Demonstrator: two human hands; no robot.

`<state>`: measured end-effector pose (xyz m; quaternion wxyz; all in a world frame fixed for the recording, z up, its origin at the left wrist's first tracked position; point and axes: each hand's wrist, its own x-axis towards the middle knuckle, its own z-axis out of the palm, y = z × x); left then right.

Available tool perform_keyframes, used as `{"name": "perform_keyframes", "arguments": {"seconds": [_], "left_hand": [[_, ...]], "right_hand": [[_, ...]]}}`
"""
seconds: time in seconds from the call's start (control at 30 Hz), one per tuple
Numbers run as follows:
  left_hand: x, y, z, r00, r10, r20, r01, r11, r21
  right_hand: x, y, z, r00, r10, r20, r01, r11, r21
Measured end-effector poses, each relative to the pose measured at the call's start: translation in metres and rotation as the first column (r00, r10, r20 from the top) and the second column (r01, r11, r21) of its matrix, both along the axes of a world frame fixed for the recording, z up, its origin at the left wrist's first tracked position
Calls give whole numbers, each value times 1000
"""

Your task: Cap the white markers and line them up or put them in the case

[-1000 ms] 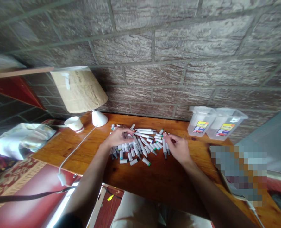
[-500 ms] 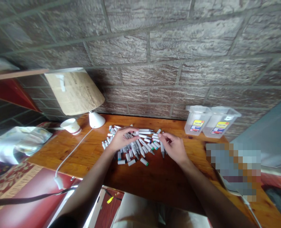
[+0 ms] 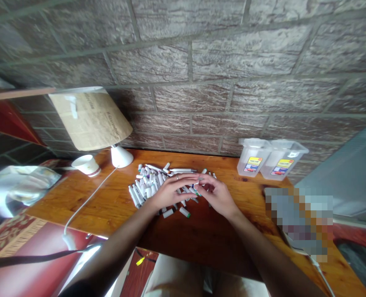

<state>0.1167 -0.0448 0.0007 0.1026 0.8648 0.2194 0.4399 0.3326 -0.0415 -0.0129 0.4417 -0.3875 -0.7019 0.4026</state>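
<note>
Loose white-barrelled markers (image 3: pixel 150 181) lie in a pile on the wooden table, some with coloured ends. Over the pile's right side, my left hand (image 3: pixel 173 190) reaches to the right, its long fingers closed toward the thumb. A small white part of a marker (image 3: pixel 197 183) shows at its fingertips. My right hand (image 3: pixel 217 196) meets it there, thumb and fingers drawn together in a pinch. What the right fingers grip is hidden. Just in front of the hands lie a marker cap with a green end (image 3: pixel 184 212) and another white piece (image 3: pixel 170 213).
A lamp (image 3: pixel 121 157) and a paper cup (image 3: pixel 87 166) stand at the left, with a white cord running to the table's front edge. Two clear plastic containers (image 3: pixel 253 159) stand at the back right. A blurred-out object (image 3: pixel 297 222) lies on the right, before a brick wall (image 3: pixel 201 95).
My hands were apart and now meet at the fingertips. The left hand has moved right, and the right hand slightly left. The view has shifted a little to the right.
</note>
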Motion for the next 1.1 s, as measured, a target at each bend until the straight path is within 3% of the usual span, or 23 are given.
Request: {"name": "perform_keyframes", "arguments": {"seconds": [0.1, 0.23, 0.4, 0.53, 0.67, 0.77, 0.97, 1.1], "left_hand": [[-8, 2, 3, 997, 70, -41, -70, 998, 3], [-29, 9, 6, 962, 269, -43, -267, 962, 53], [-53, 19, 3, 874, 486, -26, -484, 873, 54], [-63, 25, -3, 758, 652, -30, -653, 758, -10], [-67, 28, -7, 688, 726, 0, -724, 686, -70], [-66, 28, -8, 703, 711, -14, -710, 701, -73], [-53, 26, -10, 827, 560, -61, -560, 828, 14], [-44, 23, -9, 875, 473, -106, -470, 881, 56]], "right_hand": [[6, 2, 1, 994, -80, 69, 78, 996, 37], [11, 1, 4, 959, -154, 239, 133, 986, 102], [9, -3, 5, 883, -192, 428, 148, 980, 135], [8, -5, 7, 842, -194, 503, 146, 980, 133], [6, -7, 8, 812, -216, 542, 154, 975, 160], [4, -9, 9, 794, -234, 561, 158, 971, 182], [2, -10, 9, 757, -268, 596, 163, 961, 225], [0, -11, 9, 741, -288, 606, 174, 955, 241]]}}
